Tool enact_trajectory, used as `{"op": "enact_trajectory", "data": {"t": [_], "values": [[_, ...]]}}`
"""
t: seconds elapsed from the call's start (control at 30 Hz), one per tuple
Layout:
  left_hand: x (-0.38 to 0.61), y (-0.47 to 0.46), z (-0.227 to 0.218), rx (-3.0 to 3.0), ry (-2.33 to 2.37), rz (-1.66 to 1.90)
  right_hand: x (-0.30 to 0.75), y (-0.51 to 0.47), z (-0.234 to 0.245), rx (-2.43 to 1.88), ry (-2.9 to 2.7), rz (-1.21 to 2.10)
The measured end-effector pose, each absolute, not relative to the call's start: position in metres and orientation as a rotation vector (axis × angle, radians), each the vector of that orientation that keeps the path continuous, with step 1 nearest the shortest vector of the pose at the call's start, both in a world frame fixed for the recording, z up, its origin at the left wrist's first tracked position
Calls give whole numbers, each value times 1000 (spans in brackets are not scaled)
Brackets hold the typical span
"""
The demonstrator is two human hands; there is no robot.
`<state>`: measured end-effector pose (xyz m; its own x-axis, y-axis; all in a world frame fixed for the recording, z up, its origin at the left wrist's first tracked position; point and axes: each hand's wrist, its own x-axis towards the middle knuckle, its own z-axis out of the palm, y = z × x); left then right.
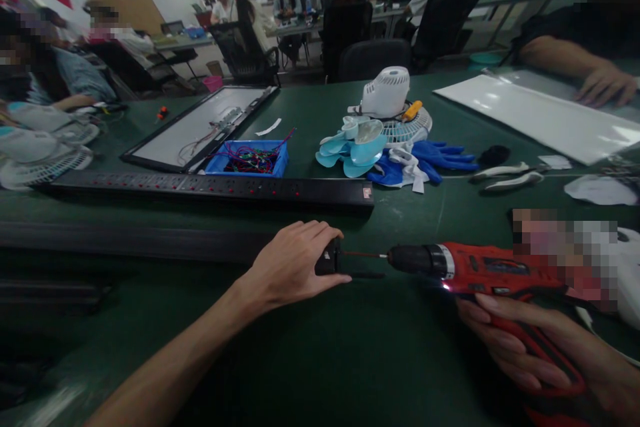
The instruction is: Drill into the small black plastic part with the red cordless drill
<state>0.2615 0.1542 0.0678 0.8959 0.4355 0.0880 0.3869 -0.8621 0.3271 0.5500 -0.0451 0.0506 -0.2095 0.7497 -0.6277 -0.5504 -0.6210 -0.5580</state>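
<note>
My left hand point(295, 260) wraps over the right end of a long black power strip point(200, 243), thumb in front and fingers across the top. My right hand point(525, 340) grips a red cordless drill point(490, 267) by its handle, with its small light lit. The drill's long thin bit point(363, 254) points left and reaches the end of the strip under my left hand; whether it sits in a screw cannot be made out. Just behind lies another black power strip point(300, 195) with a row of sockets and red dots.
A blue bin point(283, 163) of wires stands behind the strips. Light-blue fan blades point(350, 147), a white fan point(387, 93), blue gloves point(440, 157) and pliers point(513, 177) lie farther back. Black bars point(55, 295) are at left. A co-worker's hand rests on a white panel point(545, 107).
</note>
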Motion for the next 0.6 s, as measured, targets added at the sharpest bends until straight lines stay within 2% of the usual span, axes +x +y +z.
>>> {"op": "enact_trajectory", "data": {"t": [0.37,0.6], "values": [[263,152,67,2795,613,230,559,-53,42,-1260,-249,1907],[264,152,68,2784,608,202,553,-53,49,-1321,-363,1780]]}}
